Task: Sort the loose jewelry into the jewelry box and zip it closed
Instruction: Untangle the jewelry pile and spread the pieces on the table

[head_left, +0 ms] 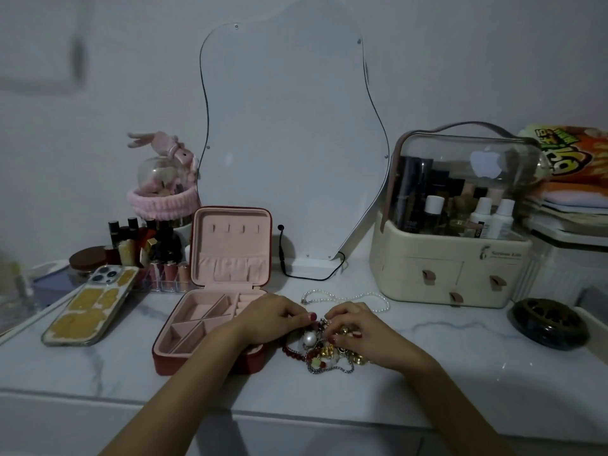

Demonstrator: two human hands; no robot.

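Observation:
A red jewelry box (210, 324) with a pink lining stands open on the marble tabletop, its lid upright and its compartments bare. To its right lies a tangled pile of loose jewelry (324, 352): chains, a red bead strand, gold pieces and a big pearl. A white pearl necklace (345, 297) lies stretched out behind the pile. My left hand (276, 315) reaches over the box's right edge, its fingers curled into the top of the pile. My right hand (357, 327) also has curled fingers pinching pieces in the pile. What each hand holds is hidden.
A phone (90, 306) lies face down left of the box, with lipsticks and bottles (144, 248) behind it. A wavy mirror (289, 133) and its black cable stand at the back. A cosmetics organizer (450, 245) sits right, a dark round dish (549, 325) beyond it.

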